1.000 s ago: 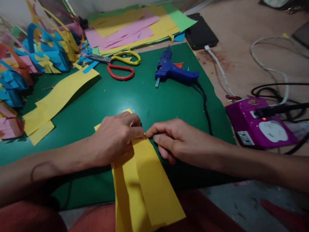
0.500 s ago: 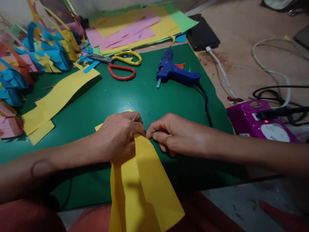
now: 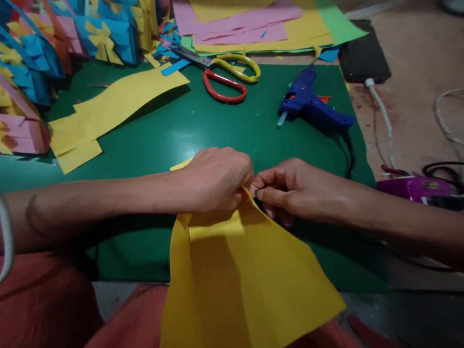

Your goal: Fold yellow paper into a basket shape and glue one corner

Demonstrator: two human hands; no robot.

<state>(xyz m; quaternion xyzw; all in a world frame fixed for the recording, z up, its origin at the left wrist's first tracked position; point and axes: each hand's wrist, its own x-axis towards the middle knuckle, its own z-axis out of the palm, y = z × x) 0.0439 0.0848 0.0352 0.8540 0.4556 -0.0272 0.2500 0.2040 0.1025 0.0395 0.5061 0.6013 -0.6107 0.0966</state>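
- The yellow paper [image 3: 232, 275] spreads from under the left hand [image 3: 221, 179] toward the person, past the green board's [image 3: 224, 128] near edge.
- Its length seems to run away from the body.
- The left hand, nearer, is closed on it.
- The right hand's [image 3: 284, 191] fingertips bunch at its right edge; whether they pinch can't be told.

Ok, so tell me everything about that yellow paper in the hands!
The yellow paper looks like plain, fairly stiff craft paper. It has a crease down its left side and spreads wider toward the person. Its near part reaches past the edge of the green mat, over the lap. The left hand grips its far part, hiding some; the right hand is at its right edge, though whether it pinches is unclear.
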